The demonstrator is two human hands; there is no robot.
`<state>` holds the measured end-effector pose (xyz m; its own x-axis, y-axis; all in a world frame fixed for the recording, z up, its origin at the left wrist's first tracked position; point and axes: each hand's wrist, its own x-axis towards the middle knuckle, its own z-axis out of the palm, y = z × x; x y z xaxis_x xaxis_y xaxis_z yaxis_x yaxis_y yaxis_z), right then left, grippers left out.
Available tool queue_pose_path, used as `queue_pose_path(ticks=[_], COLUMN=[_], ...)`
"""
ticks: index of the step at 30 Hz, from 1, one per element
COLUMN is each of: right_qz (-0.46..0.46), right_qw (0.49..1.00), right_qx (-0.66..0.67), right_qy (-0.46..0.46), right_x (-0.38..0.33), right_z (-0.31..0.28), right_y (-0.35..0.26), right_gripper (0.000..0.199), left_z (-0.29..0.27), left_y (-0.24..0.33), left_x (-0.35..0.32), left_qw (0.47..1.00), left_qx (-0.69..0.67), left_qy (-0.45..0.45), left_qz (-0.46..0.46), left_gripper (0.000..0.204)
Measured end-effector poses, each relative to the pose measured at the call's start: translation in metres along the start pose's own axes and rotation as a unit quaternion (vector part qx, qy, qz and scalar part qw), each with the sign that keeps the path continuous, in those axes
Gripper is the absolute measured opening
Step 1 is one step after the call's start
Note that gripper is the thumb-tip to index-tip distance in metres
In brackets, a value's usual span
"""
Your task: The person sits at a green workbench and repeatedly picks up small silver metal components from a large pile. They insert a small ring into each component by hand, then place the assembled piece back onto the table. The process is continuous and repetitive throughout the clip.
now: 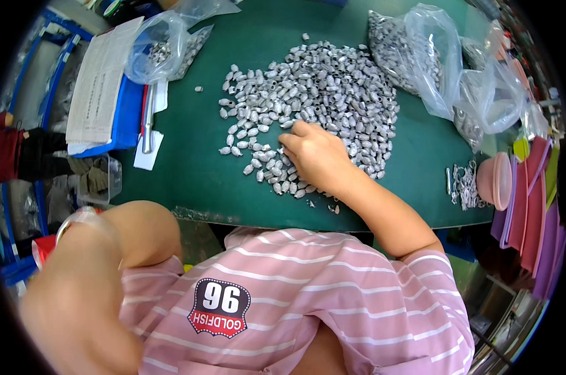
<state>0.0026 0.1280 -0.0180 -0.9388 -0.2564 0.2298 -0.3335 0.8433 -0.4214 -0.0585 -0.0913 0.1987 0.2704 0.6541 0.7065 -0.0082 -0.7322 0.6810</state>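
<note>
The heap of small silvery metal pieces point(308, 100) lies mid-desk. The right hand point(314, 156) rests curled on its 6 o'clock edge — apparently sorting; whether it pinches one I cannot tell. The left hand is out of view. Bare green desk point(189, 175) lies at 9 o'clock; plastic bags point(433, 56) crowd 2 o'clock.

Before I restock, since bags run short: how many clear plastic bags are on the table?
3, maybe more hidden: one top left by the papers, one top right holding metal pieces, one far right.
</note>
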Motion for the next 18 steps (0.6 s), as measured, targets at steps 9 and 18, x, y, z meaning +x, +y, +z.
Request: queue_pose_path(ticks=[9,18], right_qz=[0.047,0.225], right_qw=[0.977,0.785], right_qx=[0.202,0.577], right_qy=[0.044,0.024], right_x=[-0.002,-0.033], right_z=[-0.006,-0.023], right_y=[0.007,0.007], right_gripper=[0.015,0.018], left_z=[0.024,0.036], left_y=[0.019,0.01], left_x=[0.037,0.026], left_qw=[0.979,0.964], left_qx=[0.179,0.249], left_qy=[-0.092,0.036], left_qz=[-0.036,-0.085], left_gripper=[0.012,0.013])
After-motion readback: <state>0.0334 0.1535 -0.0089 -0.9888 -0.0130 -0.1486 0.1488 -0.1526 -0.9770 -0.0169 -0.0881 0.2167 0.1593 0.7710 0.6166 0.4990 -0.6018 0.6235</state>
